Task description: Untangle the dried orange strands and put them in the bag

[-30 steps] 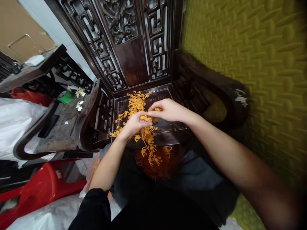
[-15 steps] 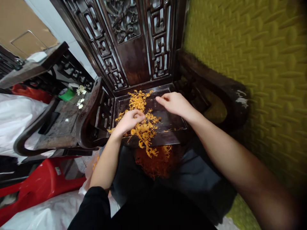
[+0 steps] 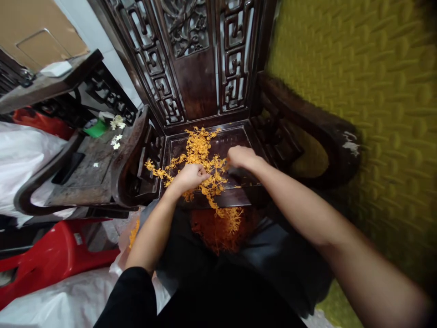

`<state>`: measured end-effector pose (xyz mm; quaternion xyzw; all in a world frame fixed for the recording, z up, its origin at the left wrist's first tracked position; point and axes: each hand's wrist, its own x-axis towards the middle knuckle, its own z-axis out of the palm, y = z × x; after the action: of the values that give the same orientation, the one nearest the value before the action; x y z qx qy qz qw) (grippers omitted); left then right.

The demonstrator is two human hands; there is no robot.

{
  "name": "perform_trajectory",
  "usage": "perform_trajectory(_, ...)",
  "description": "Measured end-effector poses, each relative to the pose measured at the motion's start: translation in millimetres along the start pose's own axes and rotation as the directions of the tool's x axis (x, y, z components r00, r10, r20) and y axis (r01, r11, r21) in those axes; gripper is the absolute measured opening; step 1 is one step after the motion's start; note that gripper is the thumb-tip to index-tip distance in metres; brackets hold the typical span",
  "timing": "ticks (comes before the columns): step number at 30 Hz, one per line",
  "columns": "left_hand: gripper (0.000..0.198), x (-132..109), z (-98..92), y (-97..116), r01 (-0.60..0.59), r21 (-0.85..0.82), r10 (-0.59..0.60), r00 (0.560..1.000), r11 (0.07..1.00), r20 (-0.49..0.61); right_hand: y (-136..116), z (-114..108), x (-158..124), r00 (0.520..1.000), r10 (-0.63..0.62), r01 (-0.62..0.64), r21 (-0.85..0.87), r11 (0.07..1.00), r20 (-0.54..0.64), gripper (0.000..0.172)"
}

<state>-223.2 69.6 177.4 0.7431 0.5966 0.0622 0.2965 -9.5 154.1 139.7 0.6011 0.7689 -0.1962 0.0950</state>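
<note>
- Left hand (image 3: pixel 191 177), fingers pinched narrow, is over frilly orange strands (image 3: pixel 198 146).
- Right hand (image 3: pixel 241 157) curls beside them; its hold I cannot tell.
- Under both, glossy wooden seat (image 3: pixel 235 136).
- Below left hand, thin bag (image 3: pixel 123 240).

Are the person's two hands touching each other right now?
Apart. The head view shows a gap between the left hand and the right hand, with orange strands visible in between.

A red plastic seat (image 3: pixel 64 248) stands beside a plump white bag (image 3: pixel 71 300).
</note>
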Motion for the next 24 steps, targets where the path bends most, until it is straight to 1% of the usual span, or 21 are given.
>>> perform_trajectory(2,0.029,1,2.9,0,-0.002,-0.050,0.000,0.999,0.999,-0.045,9,-15,-8,0.994,-0.049,0.057,0.078,0.995,-0.097,0.031)
perform_trajectory(3,0.031,2,5.2,1,-0.016,-0.094,0.009,0.997,0.995,-0.074,11,-20,-12,0.984,-0.075,0.100,0.161,0.982,-0.159,0.030)
perform_trajectory(4,0.034,4,7.6,3,-0.041,-0.151,0.026,0.994,0.988,-0.104,12,-23,-18,0.973,-0.087,0.146,0.279,0.949,-0.214,0.031)
perform_trajectory(5,0.037,7,10.2,6,-0.074,-0.212,0.047,0.990,0.974,-0.131,11,-24,-23,0.965,-0.083,0.186,0.432,0.883,-0.247,0.035)
perform_trajectory(6,0.041,11,12.6,8,-0.111,-0.267,0.070,0.985,0.957,-0.157,9,-24,-28,0.967,-0.075,0.210,0.599,0.772,-0.243,0.039)
perform_trajectory(7,0.043,16,14.8,9,-0.140,-0.309,0.086,0.980,0.941,-0.181,5,-23,-32,0.976,-0.084,0.210,0.754,0.622,-0.203,0.042)
perform_trajectory(8,0.046,21,16.5,10,-0.155,-0.335,0.089,0.975,0.929,-0.206,1,-23,-37,0.981,-0.124,0.190,0.877,0.442,-0.150,0.043)
perform_trajectory(9,0.048,27,17.8,10,-0.161,-0.339,0.084,0.970,0.927,-0.229,-3,-24,-40,0.976,-0.190,0.158,0.953,0.260,-0.110,0.043)
perform_trajectory(10,0.049,33,18.4,9,-0.161,-0.327,0.076,0.964,0.931,-0.256,-6,-26,-44,0.961,-0.260,0.128,0.986,0.102,-0.098,0.041)
perform_trajectory(11,0.050,39,18.5,8,-0.159,-0.313,0.066,0.956,0.936,-0.286,-9,-28,-47,0.943,-0.314,0.111,0.994,-0.014,-0.110,0.040)
perform_trajectory(12,0.050,44,18.0,7,-0.158,-0.309,0.054,0.946,0.938,-0.319,-11,-31,-49,0.930,-0.343,0.109,0.990,-0.095,-0.135,0.038)
perform_trajectory(13,0.048,47,17.1,7,-0.166,-0.326,0.045,0.936,0.931,-0.350,-13,-34,-52,0.923,-0.350,0.114,0.982,-0.150,-0.160,0.037)
perform_trajectory(15,0.038,49,14.7,10,-0.210,-0.434,0.032,0.924,0.876,-0.381,-17,-36,-56,0.928,-0.320,0.131,0.970,-0.204,-0.193,0.038)
perform_trajectory(16,0.039,47,13.6,13,-0.230,-0.521,0.025,0.929,0.822,-0.370,-19,-35,-57,0.935,-0.290,0.149,0.967,-0.208,-0.206,0.040)
perform_trajectory(17,0.046,43,12.9,16,-0.237,-0.613,0.020,0.941,0.753,-0.339,-22,-33,-59,0.942,-0.251,0.174,0.964,-0.199,-0.222,0.042)
perform_trajectory(19,0.060,31,13.0,24,-0.228,-0.768,0.023,0.963,0.599,-0.268,-29,-27,-60,0.950,-0.156,0.248,0.957,-0.153,-0.271,0.044)
perform_trajectory(20,0.062,26,13.6,27,-0.225,-0.818,0.030,0.968,0.530,-0.247,-33,-24,-61,0.949,-0.099,0.287,0.950,-0.125,-0.300,0.046)
perform_trajectory(22,0.055,18,15.8,33,-0.242,-0.863,0.047,0.968,0.444,-0.248,-43,-19,-62,0.942,0.009,0.335,0.939,-0.078,-0.335,0.050)
perform_trajectory(24,0.045,16,18.4,37,-0.253,-0.881,0.029,0.964,0.400,-0.264,-51,-17,-64,0.931,0.093,0.358,0.933,-0.041,-0.353,0.057)
